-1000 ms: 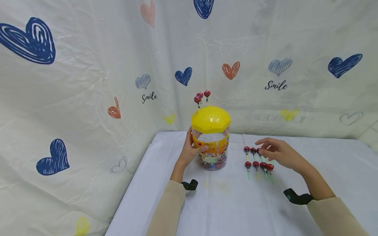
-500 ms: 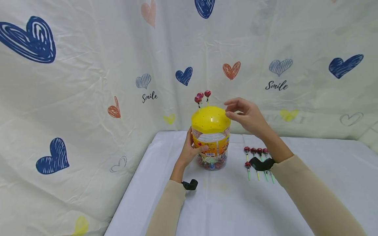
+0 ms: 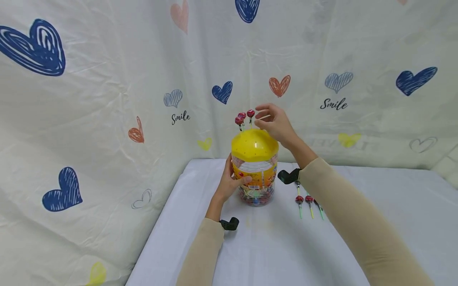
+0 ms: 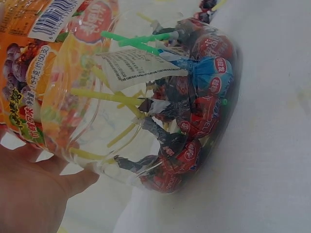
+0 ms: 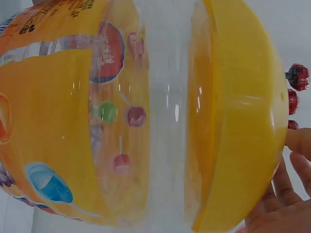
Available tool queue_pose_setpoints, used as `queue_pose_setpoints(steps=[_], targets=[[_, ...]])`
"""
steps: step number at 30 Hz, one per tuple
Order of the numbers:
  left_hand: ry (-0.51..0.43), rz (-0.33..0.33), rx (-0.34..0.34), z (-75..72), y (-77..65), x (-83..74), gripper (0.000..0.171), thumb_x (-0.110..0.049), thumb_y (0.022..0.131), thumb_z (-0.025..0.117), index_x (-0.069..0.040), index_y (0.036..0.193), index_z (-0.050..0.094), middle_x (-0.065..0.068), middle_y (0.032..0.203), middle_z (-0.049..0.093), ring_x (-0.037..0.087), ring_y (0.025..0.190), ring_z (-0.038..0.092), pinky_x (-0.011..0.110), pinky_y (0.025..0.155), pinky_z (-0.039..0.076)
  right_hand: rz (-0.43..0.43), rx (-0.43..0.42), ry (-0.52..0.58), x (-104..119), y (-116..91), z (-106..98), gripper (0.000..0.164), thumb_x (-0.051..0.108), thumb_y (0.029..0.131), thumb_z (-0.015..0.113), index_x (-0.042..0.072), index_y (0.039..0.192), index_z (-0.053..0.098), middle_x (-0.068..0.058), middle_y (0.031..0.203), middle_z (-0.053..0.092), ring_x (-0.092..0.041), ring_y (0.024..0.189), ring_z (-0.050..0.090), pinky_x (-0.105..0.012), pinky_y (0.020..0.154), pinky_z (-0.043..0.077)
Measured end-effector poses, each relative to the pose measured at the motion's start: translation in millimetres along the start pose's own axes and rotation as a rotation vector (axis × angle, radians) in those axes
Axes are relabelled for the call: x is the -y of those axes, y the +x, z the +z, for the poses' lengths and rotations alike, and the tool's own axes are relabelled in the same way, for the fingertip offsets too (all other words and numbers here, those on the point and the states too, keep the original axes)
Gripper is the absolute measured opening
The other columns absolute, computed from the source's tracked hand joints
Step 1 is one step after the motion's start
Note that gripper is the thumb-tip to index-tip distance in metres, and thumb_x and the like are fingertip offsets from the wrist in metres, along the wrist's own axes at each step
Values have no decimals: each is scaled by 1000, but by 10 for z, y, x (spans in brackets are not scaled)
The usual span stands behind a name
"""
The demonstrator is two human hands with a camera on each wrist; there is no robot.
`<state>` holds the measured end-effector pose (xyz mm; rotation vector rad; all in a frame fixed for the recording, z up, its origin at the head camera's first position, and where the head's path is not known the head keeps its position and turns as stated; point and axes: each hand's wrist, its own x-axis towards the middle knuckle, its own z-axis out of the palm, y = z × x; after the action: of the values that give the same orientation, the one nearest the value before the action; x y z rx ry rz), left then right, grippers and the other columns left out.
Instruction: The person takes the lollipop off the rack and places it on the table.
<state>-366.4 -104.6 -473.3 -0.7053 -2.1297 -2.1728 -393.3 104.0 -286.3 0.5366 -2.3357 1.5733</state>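
Note:
A clear plastic jar [image 3: 257,186] with a yellow domed lid [image 3: 255,146] stands on the table; wrapped lollipops lie inside its base. From the left side, my left hand [image 3: 229,182] grips the jar, thumb across the front label. Three red-wrapped lollipops [image 3: 250,114] stand upright on sticks in the lid. Beside the rightmost one is my right hand [image 3: 275,122], its fingers slightly bent and parted from the thumb, with nothing visible between them. In the right wrist view, the lid partly hides this right hand [image 5: 284,208].
Several lollipops [image 3: 299,200] lie in rows right of the jar, partly hidden by the right arm. A white cloth covers the table [image 3: 272,250]. Behind hangs a pale curtain [image 3: 307,47] printed with hearts.
My right hand has travelled from above the loose lollipops, up and left past the lid's edge, to the lollipops standing in the lid. My left hand and the jar have stayed in place.

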Motion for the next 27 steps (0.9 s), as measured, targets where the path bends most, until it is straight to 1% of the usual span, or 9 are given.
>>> queue_pose_setpoints(steps=[2, 8, 13, 17, 19, 22, 25, 27], targets=[[0, 2, -1, -4, 2, 1, 99, -44, 84, 83, -55, 156, 16, -5, 153, 44, 24, 143, 42, 57, 121, 37, 15, 12, 6, -9, 33, 30, 44, 17, 98, 67, 14, 140, 55, -19, 134, 61, -33, 114, 63, -48, 106, 55], [1, 4, 3, -16, -1, -8, 98, -40, 86, 83, -52, 157, 15, -3, 154, 44, 25, 142, 42, 57, 121, 36, 20, 35, 0, -10, 102, 102, 41, 14, 99, 66, 14, 139, 55, -14, 130, 64, -30, 113, 64, -47, 106, 55], [3, 3, 1, -14, 2, -12, 99, -38, 87, 82, -51, 157, 14, -3, 154, 44, 25, 143, 42, 58, 121, 36, 7, 26, -34, 24, 151, 149, 37, 14, 100, 66, 15, 136, 58, -13, 124, 66, -28, 108, 65, -44, 103, 57], [2, -2, 0, -5, 4, -9, 99, -42, 86, 83, -53, 157, 15, -4, 154, 44, 25, 143, 42, 59, 121, 35, -9, 4, -44, 67, 167, 154, 37, 11, 100, 65, 13, 137, 59, -14, 120, 67, -30, 105, 67, -43, 100, 59], [1, 0, 1, -1, 9, 1, 99, -43, 85, 83, -53, 156, 15, -4, 153, 45, 25, 143, 41, 59, 122, 35, -25, -18, -30, 97, 168, 138, 37, 10, 100, 65, 13, 137, 60, -14, 118, 68, -31, 103, 68, -40, 97, 60], [-6, 6, 2, 3, 17, 14, 99, -43, 84, 84, -53, 156, 16, -4, 153, 45, 24, 143, 41, 58, 122, 35, -55, -48, -1, 161, 164, 97, 37, 12, 100, 65, 15, 137, 60, -13, 115, 69, -30, 99, 69, -31, 89, 61], [-10, 11, 2, 5, 19, 19, 99, -40, 85, 84, -53, 156, 16, -4, 153, 45, 24, 142, 42, 57, 122, 35, -82, -60, 21, 224, 151, 40, 38, 13, 100, 66, 19, 137, 61, -12, 110, 69, -26, 94, 69, -22, 80, 60], [-11, 14, 2, 7, 15, 14, 98, -37, 87, 83, -51, 157, 16, -3, 153, 45, 24, 142, 42, 57, 122, 36, -96, -60, 37, 260, 135, -3, 39, 14, 99, 67, 19, 137, 61, -12, 108, 68, -22, 90, 70, -20, 76, 60]])
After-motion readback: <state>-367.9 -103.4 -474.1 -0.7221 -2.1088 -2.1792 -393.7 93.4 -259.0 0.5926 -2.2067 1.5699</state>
